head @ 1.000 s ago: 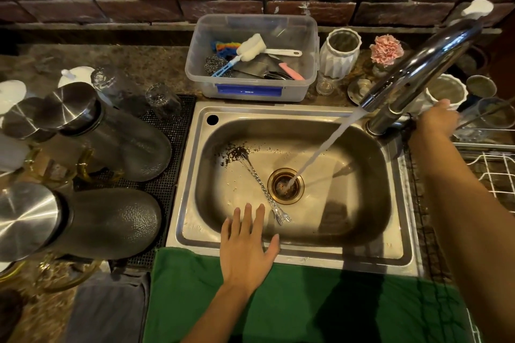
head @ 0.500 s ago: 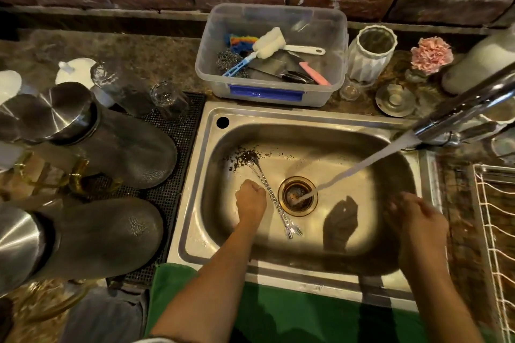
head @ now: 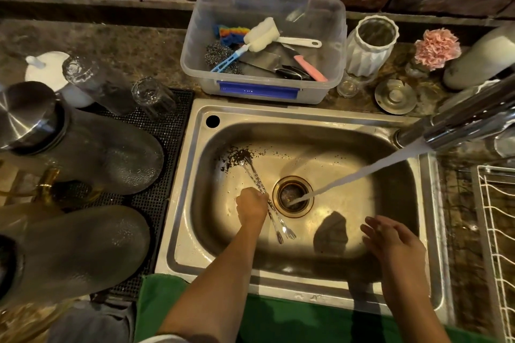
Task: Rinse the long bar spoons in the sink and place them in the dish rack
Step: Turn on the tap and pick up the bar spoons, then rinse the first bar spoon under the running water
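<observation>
Long twisted metal bar spoons (head: 255, 175) lie on the floor of the steel sink (head: 328, 125), their bowls in a patch of dark grounds at the upper left and their forked ends near the front. My left hand (head: 251, 206) is closed around the middle of their handles, left of the drain (head: 293, 195). My right hand (head: 390, 241) hovers open inside the sink at the right, holding nothing. The faucet (head: 459, 122) pours a stream of water into the drain. The white wire dish rack (head: 498, 231) stands at the right edge.
A clear plastic tub (head: 262, 89) with brushes, scourer and knife sits behind the sink. Dark glass pitchers (head: 83, 147) and upturned glasses (head: 152, 97) rest on a black mat at the left. A white vase (head: 369, 44) and pink flower (head: 436, 47) stand behind. A green towel (head: 278, 320) lies along the front.
My left hand went from the sink's front rim down onto the spoons and closed on them. My right hand left the faucet area and came down into the sink's right side.
</observation>
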Available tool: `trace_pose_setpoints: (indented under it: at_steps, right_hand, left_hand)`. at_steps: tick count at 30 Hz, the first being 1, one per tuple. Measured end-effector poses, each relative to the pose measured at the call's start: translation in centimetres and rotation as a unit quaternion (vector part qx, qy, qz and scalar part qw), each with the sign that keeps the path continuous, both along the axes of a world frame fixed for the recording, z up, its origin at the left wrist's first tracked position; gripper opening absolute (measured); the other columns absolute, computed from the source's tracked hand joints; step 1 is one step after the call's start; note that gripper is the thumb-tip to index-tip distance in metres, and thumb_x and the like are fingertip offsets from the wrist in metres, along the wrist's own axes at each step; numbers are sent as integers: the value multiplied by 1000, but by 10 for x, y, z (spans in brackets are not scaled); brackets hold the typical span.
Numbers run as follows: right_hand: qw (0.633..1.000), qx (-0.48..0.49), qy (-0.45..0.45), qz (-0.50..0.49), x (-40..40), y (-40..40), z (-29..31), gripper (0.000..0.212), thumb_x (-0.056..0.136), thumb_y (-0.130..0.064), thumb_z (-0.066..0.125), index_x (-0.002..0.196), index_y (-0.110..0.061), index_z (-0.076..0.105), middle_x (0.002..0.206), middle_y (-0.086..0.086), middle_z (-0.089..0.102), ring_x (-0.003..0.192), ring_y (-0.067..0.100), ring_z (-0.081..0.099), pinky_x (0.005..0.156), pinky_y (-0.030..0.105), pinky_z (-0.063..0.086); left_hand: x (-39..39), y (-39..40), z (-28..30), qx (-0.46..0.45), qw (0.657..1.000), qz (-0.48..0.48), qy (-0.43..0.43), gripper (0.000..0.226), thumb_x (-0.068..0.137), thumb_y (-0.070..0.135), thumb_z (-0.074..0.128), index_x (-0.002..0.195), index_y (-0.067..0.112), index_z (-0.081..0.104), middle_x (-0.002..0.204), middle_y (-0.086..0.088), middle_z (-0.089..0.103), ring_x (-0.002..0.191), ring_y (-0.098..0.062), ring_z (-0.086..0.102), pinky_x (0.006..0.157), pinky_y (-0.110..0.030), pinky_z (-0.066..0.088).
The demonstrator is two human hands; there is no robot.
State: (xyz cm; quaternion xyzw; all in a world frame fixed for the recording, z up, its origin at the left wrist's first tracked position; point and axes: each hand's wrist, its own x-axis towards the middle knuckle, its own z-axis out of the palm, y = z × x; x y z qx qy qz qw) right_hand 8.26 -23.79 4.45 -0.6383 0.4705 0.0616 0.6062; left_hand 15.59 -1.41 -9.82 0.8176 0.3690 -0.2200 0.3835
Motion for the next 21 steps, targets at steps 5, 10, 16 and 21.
trace_pose_setpoints:
  at_steps: [5,10,16,21]
  right_hand:
    - [1000,11,-5,13,-2,3,1,24,104,-13,43,116,-8,64,117,12,69,108,28,66,96,42,51]
    - [998,16,-9,63,-5,12,10,23,104,-11,44,110,-7,66,112,13,70,104,30,67,95,44,52]
    - [989,29,12,147,-25,31,11,21,99,-8,54,93,-15,73,101,11,74,101,34,67,95,55,52]
    - [962,269,26,-45,-43,51,28,21,99,2,48,111,2,65,87,18,71,76,27,64,63,34,60]
  left_hand:
    - [-5,8,5,-29,998,50,-11,24,85,14,76,64,16,64,78,-10,73,79,-28,71,78,-45,61]
    - [-13,11,34,-84,990,103,-54,29,86,8,70,60,19,65,75,-7,74,75,-27,73,74,-46,62]
    - [-33,4,118,-310,905,280,-84,19,87,-8,65,79,10,68,93,-13,73,76,-21,69,66,-27,59]
    - [-59,-9,169,-410,845,321,-122,10,91,1,63,101,2,66,100,-15,72,91,-25,74,73,-26,59]
